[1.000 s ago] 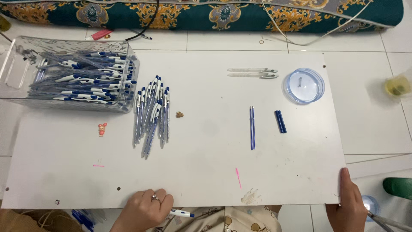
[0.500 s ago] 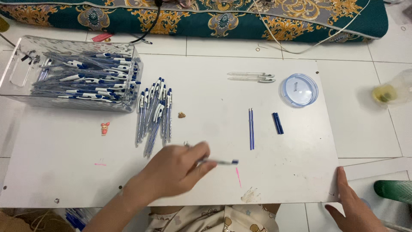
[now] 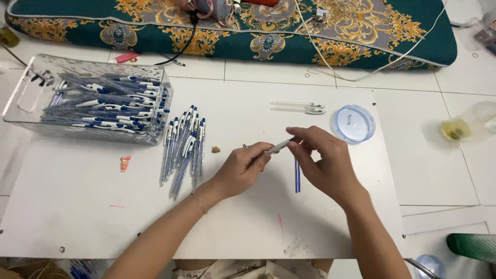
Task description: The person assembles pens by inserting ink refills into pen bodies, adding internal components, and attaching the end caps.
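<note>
Probably a home floor — tiles (image 3: 444,165), patterned mattress (image 3: 155,31), low white board (image 3: 77,206)

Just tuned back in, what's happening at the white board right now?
A person is working on a pen body over the white board: the left hand grips one end and the right hand pinches the other. Blue refills lie just below the hands. A row of finished-looking pens lies to the left, beside a clear bin of pens. A round clear lid sits to the right.
</note>
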